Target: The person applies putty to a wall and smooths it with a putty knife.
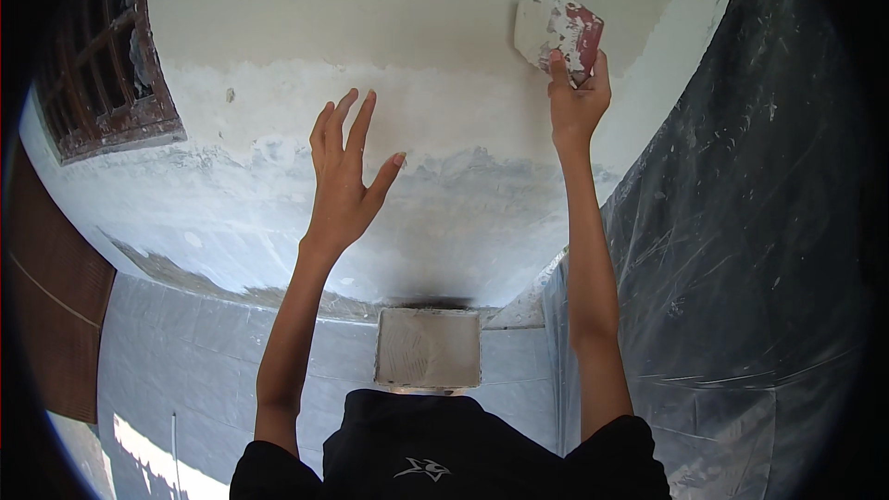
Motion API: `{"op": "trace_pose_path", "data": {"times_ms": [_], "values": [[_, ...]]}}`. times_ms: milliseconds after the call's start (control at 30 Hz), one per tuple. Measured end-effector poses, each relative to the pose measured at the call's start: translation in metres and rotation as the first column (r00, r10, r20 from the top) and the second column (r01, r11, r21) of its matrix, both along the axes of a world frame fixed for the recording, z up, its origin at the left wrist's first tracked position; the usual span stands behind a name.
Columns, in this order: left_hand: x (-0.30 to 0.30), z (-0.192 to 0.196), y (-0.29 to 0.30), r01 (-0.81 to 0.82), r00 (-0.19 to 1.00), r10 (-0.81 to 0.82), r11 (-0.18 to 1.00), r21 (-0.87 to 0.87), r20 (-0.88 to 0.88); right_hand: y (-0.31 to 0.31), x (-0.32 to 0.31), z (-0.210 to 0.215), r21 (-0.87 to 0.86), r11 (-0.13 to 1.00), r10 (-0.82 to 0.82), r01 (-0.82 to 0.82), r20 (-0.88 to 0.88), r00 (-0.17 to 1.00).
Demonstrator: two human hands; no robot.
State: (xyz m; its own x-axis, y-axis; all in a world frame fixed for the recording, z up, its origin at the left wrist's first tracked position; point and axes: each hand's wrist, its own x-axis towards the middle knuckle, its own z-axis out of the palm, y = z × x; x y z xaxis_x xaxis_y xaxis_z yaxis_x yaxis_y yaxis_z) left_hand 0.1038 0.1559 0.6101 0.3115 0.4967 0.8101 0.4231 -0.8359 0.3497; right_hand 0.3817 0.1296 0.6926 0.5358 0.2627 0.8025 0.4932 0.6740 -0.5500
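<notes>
Sandpaper rubbing on a patched white wall

Right hand (576, 102) is up high, its fingers (558, 67) pinched on a worn sheet of red sandpaper (558, 30) pressed flat to the wall (435, 9). Left hand (344, 176) holds nothing; its fingers are spread wide and lie against the rough white patch (444, 111). To do this well, the paper should stay flat, the push should stay light and even, and the open hand can feel for bumps. A grey tray (428, 348) sits low by the person's chest. Dark plastic sheet (741, 222) hangs at the right, a brown window grille (106, 56) at the left.
</notes>
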Motion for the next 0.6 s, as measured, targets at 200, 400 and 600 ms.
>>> {"op": "trace_pose_path", "data": {"times_ms": [200, 400, 600], "values": [[0.007, 0.003, 0.000, 0.034, 0.999, -0.034, 0.999, 0.016, -0.004, 0.025, -0.013, -0.011, -0.056, 0.958, -0.267, 0.282, 0.194, 0.944], [-0.001, -0.002, 0.002, -0.036, 0.999, 0.036, 0.999, 0.024, -0.012, 0.008, -0.007, -0.007, 0.083, 0.991, -0.110, 0.109, 0.010, 0.994], [0.009, 0.004, 0.000, 0.004, 1.000, -0.004, 1.000, 0.027, 0.007, 0.014, 0.021, -0.005, -0.049, 0.954, -0.280, 0.296, 0.202, 0.938]]}}
